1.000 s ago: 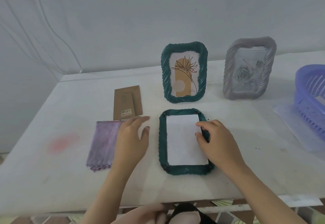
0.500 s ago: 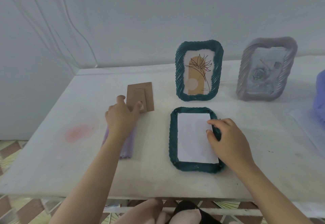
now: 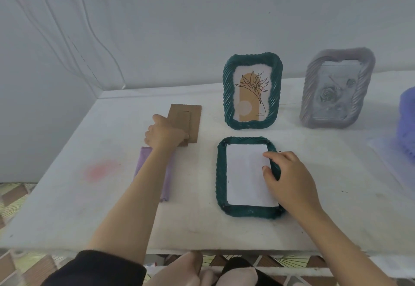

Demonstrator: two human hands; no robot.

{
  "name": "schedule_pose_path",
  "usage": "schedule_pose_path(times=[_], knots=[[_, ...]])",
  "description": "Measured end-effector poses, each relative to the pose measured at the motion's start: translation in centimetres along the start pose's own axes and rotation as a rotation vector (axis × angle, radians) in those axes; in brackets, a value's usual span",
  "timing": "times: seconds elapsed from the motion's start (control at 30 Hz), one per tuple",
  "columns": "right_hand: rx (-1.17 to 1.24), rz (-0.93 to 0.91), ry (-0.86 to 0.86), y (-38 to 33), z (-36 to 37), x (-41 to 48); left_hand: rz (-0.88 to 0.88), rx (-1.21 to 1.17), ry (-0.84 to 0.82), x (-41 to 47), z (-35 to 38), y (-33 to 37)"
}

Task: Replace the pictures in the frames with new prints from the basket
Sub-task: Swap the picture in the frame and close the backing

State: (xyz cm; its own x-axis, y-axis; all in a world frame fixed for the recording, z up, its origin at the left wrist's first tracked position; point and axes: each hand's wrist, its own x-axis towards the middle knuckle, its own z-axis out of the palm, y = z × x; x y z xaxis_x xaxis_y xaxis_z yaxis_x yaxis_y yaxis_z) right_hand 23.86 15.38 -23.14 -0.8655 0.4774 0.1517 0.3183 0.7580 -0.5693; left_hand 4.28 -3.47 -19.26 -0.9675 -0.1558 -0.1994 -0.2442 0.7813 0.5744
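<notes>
Brown cardboard, the backing board (image 3: 188, 119), lay under the left hand (image 3: 165, 133), whose fingers curled over its near end in a grip, a purple cloth (image 3: 143, 157) beneath the wrist. The right hand (image 3: 292, 178) was clamped on the right rail of the face-down teal frame (image 3: 221, 173), thumb and forefinger touching the white print (image 3: 244, 173) seated inside, with the basket (image 3: 407, 124) well off to that hand's right. The step looked like closing up: the board would next need carrying across to the right hand and laying squarely over the print without shifting it.
</notes>
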Motion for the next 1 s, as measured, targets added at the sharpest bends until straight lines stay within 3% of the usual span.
schedule_pose_path(times=[0.2, 0.33, 0.47, 0.6, 0.67, 0.83, 1.0], knots=[[0.050, -0.015, -0.010, 0.2, -0.3, 0.0, 0.173, -0.397, -0.136, -0.4, -0.6, -0.8], [0.066, -0.025, -0.030, 0.4, -0.5, 0.0, 0.147, -0.559, -0.171, -1.6, -1.0, -1.3], [0.060, -0.042, -0.058, 0.9, -0.7, 0.0, 0.169, -0.713, -0.083, -3.8, -1.8, -1.6], [0.024, -0.142, 0.073, 1.0, -0.8, 0.0, 0.148, -0.896, -0.133, -7.3, -1.5, -2.2], [0.183, -0.156, 0.094, 0.4, -1.2, 0.0, 0.158, -0.986, -0.207, -9.3, -0.8, -2.2], [0.689, -0.107, -0.098, -1.1, -2.2, -0.1, 0.159, -1.032, -0.365, -13.6, 1.9, -1.9], [0.744, -0.078, -0.074, -0.6, -2.5, -0.4, 0.184, -0.969, -0.387, -16.5, 3.6, -2.2]])
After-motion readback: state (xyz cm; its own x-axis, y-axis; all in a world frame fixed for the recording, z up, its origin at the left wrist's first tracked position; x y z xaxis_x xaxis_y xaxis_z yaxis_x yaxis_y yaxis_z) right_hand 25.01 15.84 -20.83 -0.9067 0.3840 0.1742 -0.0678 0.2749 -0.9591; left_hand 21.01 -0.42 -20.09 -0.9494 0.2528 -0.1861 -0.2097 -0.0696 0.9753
